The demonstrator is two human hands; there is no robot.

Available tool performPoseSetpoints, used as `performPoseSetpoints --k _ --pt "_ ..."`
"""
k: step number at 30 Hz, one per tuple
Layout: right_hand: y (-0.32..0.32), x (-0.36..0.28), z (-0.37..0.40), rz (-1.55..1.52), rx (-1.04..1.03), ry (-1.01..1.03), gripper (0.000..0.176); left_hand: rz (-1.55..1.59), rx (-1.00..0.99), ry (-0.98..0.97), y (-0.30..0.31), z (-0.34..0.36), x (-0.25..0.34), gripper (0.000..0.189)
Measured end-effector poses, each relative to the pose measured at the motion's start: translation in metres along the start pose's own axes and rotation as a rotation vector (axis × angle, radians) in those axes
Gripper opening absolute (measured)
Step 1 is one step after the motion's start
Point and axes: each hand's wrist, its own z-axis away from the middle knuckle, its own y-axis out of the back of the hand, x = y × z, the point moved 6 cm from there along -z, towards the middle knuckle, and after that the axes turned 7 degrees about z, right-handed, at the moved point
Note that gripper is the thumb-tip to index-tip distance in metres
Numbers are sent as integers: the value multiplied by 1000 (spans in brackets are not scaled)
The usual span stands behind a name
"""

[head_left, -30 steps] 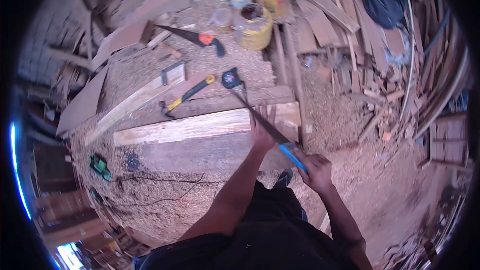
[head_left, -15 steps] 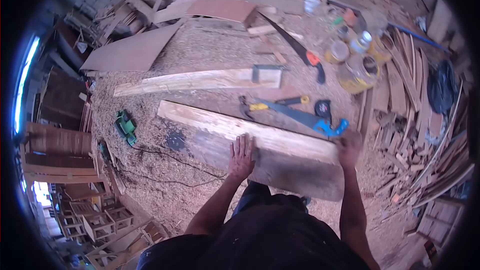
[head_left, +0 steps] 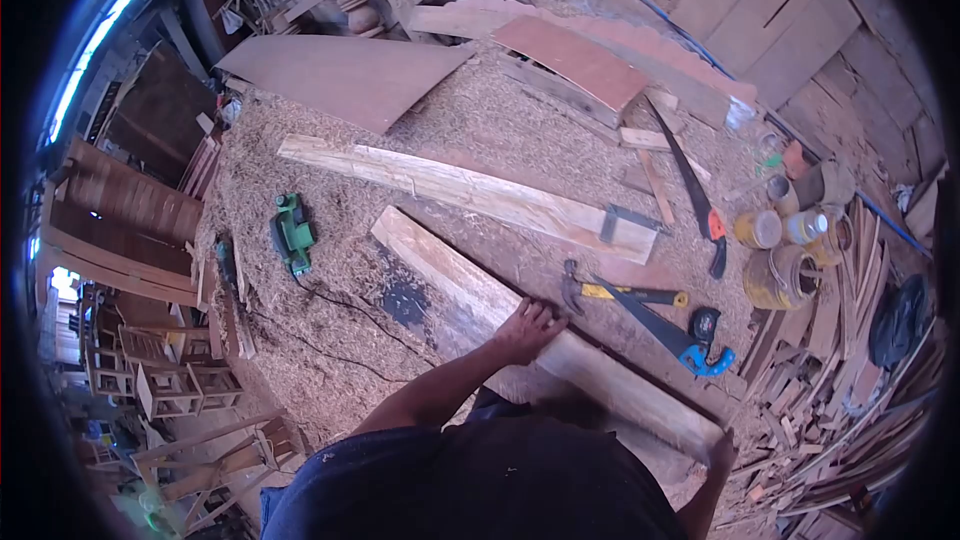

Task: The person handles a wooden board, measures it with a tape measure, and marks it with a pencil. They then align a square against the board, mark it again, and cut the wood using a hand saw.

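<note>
A long pale wooden plank (head_left: 610,370) slants in front of my body, resting along a darker board (head_left: 455,325). My left hand (head_left: 530,330) is closed over the plank's far edge near its middle, fingers curled. At the plank's right end, my right hand (head_left: 721,451) grips the corner, its fingers partly hidden. Just beyond the plank lie a claw hammer (head_left: 630,292) with a yellow and black handle, a blue-handled handsaw (head_left: 655,328) and a black tape measure (head_left: 704,325). Farther off, a second plank (head_left: 480,202) carries a try square (head_left: 620,225).
A green power planer (head_left: 292,232) sits on wood shavings at left, its cord trailing towards me. An orange-handled saw (head_left: 692,180) lies beyond, beside jars and a yellowish bucket (head_left: 778,278). Offcuts (head_left: 810,410) pile at right; a flat panel (head_left: 345,78) lies at back left.
My view has turned, so the scene appears rotated clockwise. My left hand has gone from lying flat to curling over the plank's far edge. My right hand remains at its right end.
</note>
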Motion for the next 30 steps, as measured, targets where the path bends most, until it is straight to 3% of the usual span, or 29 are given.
performPoseSetpoints --k 2,5,7,9,10,11,12,14,17,21,23,25,28,30 --pt "3 5 19 -55 47 -1 82 52 -34 -23 22 13 -3 83" --pt "-6 5 36 -283 117 147 75 92 -77 -44 55 20 -16 84" --pt "-18 -20 53 -116 287 119 68 104 -172 -33 94 19 -20 84" --pt "-30 -26 48 24 186 59 79 80 -77 -38 120 9 -48 83" --pt "-39 -36 48 -37 157 77 70 64 -109 -9 123 2 -71 82" --pt "-56 -66 63 -97 129 95 65 -16 -44 -36 142 -6 -92 84" --pt "-83 -103 81 -312 158 167 63 -17 -105 47 157 -15 -118 95" --pt "-126 -179 133 -493 10 204 49 -191 -6 44 187 -34 -172 95" --pt "-187 -266 164 -460 -72 341 24 -198 -53 107 221 -63 -267 107" --pt "-251 -391 170 -561 -226 609 38 -269 -138 412 237 -97 -377 123" --pt "-267 -450 169 -567 -157 557 41 -271 -186 559 249 -112 -401 125" --pt "-273 -496 143 -497 -223 612 43 -371 -133 545 260 -121 -394 119" --pt "-276 -556 102 -359 -162 565 44 -414 311 491 245 -123 -377 112" --pt "-279 -583 87 -267 -155 577 44 -285 589 370 219 -120 -331 103"
